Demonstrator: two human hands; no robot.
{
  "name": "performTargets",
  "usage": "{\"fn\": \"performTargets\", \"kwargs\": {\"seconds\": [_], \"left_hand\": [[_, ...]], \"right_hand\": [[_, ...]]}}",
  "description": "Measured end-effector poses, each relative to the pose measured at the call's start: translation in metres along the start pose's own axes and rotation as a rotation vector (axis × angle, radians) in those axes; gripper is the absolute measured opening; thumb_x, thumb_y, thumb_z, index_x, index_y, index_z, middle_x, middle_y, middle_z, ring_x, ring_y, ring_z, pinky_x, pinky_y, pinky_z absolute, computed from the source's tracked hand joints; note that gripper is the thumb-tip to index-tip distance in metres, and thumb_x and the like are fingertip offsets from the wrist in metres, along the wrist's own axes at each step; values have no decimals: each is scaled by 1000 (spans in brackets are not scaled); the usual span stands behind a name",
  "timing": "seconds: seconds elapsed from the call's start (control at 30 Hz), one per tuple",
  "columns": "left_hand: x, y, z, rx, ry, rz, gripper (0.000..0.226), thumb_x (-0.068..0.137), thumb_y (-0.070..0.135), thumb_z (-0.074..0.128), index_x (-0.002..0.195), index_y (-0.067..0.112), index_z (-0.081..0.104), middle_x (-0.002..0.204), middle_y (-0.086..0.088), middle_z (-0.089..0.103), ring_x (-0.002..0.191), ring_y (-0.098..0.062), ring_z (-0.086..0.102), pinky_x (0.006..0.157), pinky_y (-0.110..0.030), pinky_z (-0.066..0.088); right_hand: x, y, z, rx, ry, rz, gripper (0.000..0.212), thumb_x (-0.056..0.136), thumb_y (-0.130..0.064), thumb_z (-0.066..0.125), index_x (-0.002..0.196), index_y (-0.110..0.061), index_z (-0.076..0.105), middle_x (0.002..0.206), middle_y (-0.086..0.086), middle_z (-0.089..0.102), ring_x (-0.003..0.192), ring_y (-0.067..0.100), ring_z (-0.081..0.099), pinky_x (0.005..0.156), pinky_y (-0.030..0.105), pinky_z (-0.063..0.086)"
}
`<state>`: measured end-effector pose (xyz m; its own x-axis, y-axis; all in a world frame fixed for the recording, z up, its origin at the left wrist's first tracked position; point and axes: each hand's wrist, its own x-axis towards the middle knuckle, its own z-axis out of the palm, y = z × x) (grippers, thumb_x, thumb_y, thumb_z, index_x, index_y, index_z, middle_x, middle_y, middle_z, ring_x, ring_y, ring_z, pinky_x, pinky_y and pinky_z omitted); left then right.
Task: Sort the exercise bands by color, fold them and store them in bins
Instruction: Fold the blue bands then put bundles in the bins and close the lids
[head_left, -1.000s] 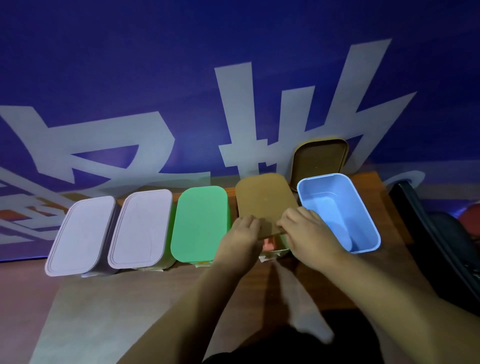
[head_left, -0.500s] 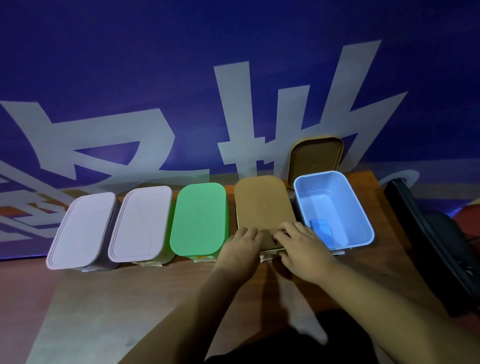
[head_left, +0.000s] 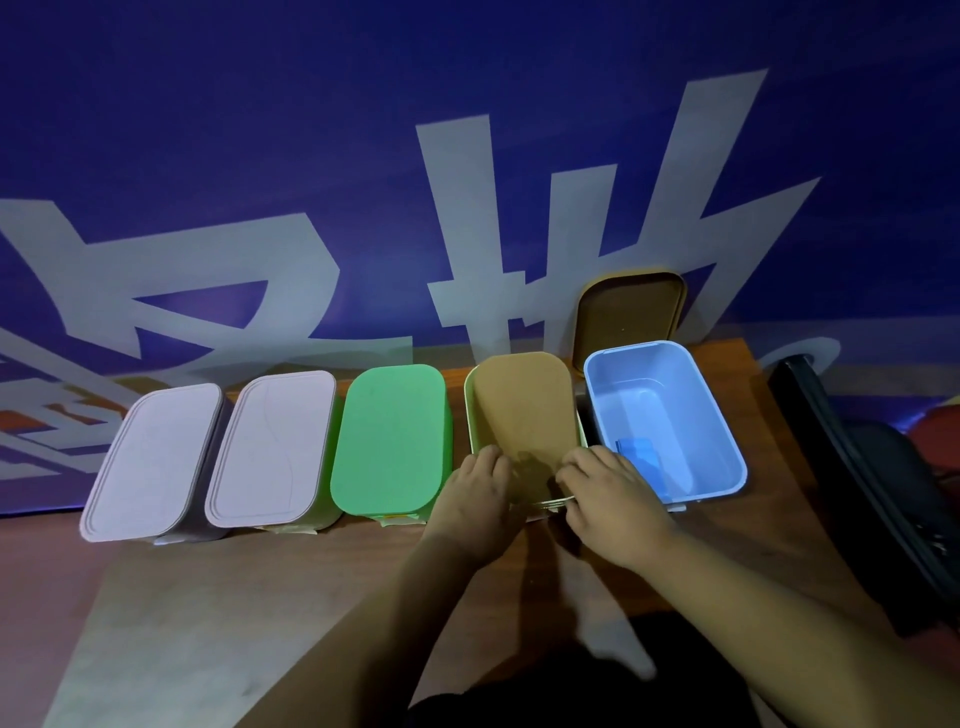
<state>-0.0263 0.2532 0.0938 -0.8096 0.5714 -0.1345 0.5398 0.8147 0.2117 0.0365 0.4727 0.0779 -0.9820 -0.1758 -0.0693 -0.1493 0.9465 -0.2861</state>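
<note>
Lilac-lidded bins: two stand closed at the left of the row, left lilac lid (head_left: 153, 462) and second lilac lid (head_left: 272, 449). What is inside cannot be checked, so a colour mix-up there would go unnoticed.
Green lid (head_left: 389, 441): seated on its bin, just beside the left hand. A sideways shove on the neighbouring bin could nudge it out of the row.
Left hand (head_left: 475, 504): fingers bent over the near-left corner of the tan lid (head_left: 524, 405), thumb hidden. I cannot tell whether it presses or pinches.
Pale bin (head_left: 469, 410): its rim shows along the lid's left side, so the lid looks skewed. Pressing down now could jam one corner or tip the bin on the surface (head_left: 260, 597).
Right hand (head_left: 613, 499): fingers curled on the near-right corner, thumb under the rim, pinching the lid edge. Uneven force between the hands would likely pop the far end up.
Light-blue bin (head_left: 727, 441): open, touching the right hand's side. A folded blue exercise band (head_left: 636, 457) lies at its near end and may spring unfolded if the bin is jolted.
Spare tan lid (head_left: 628, 317): leans against the wall behind the blue bin, and a bump could topple it.
</note>
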Motion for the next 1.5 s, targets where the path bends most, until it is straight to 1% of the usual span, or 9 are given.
{"fn": "performTargets", "kwargs": {"seconds": [0.17, 0.37, 0.5, 0.67, 0.8, 1.03, 1.23, 1.37, 1.5], "left_hand": [[30, 5, -22, -84, 12, -20, 60, 98, 40, 65, 145, 7, 50, 142, -13, 52, 126, -33, 54, 108, -46, 50], [109, 4, -56, -150, 71, -188, 63, 107, 34, 58, 162, 24, 30, 168, -3, 35, 150, -29, 41, 119, -46, 41], [151, -3, -59, -119, -48, -257, 72, 106, 45, 58, 166, 26, 24, 171, -3, 32, 155, -36, 33, 122, -54, 37], [166, -10, -52, -107, -15, -251, 44, 107, 45, 56, 145, 24, 53, 146, -3, 58, 135, -29, 52, 112, -48, 48], [169, -16, -52, -217, 36, -267, 27, 109, 39, 53, 133, 29, 58, 139, -3, 58, 127, -28, 54, 110, -47, 52], [167, -31, -61, -347, -6, -300, 18, 105, 52, 56, 118, 39, 58, 132, -3, 54, 119, -32, 57, 102, -51, 57], [163, -42, -59, -620, 127, -556, 69, 78, 77, 74, 115, 19, 68, 117, 0, 66, 98, -17, 66, 89, -38, 60], [151, -54, -58, -1035, 207, -707, 20, 93, 35, 80, 103, 18, 77, 103, 0, 76, 105, -23, 71, 97, -40, 59], [137, -55, -57, -1283, 264, -728, 15, 97, 19, 75, 111, 22, 81, 110, 2, 80, 110, -22, 72, 108, -44, 56]], "right_hand": [[9, 2, -7, 47, -16, 2, 34, 97, -45, 54, 123, -27, 65, 126, -12, 50, 121, 15, 48, 108, 33, 44], [28, 5, -17, 78, 33, 74, 24, 101, -37, 54, 119, -26, 65, 126, -10, 51, 117, 15, 49, 104, 34, 48], [40, 9, -27, 100, 72, 111, 23, 102, -33, 56, 121, -24, 65, 125, -8, 52, 115, 16, 51, 102, 34, 50], [54, 16, -34, 125, 96, 183, 20, 99, -30, 58, 117, -24, 64, 124, -5, 52, 111, 20, 52, 99, 37, 51], [60, 20, -34, 134, 81, 236, 28, 99, -28, 59, 127, -25, 62, 131, -4, 50, 114, 21, 54, 99, 34, 52], [69, 18, -32, 251, 55, 246, 39, 102, -22, 60, 139, -30, 56, 138, -6, 55, 125, 20, 54, 104, 31, 48], [80, 14, -35, 385, 154, 407, 35, 104, -22, 63, 138, -28, 57, 139, -2, 60, 124, 18, 61, 104, 26, 51], [84, 15, -38, 430, 208, 461, 36, 105, -20, 61, 140, -27, 56, 138, -5, 58, 120, 13, 61, 87, -2, 31], [95, 17, -46, 515, 237, 481, 34, 106, -13, 58, 139, -20, 58, 138, 0, 60, 123, 16, 60, 97, 9, 35]]}}
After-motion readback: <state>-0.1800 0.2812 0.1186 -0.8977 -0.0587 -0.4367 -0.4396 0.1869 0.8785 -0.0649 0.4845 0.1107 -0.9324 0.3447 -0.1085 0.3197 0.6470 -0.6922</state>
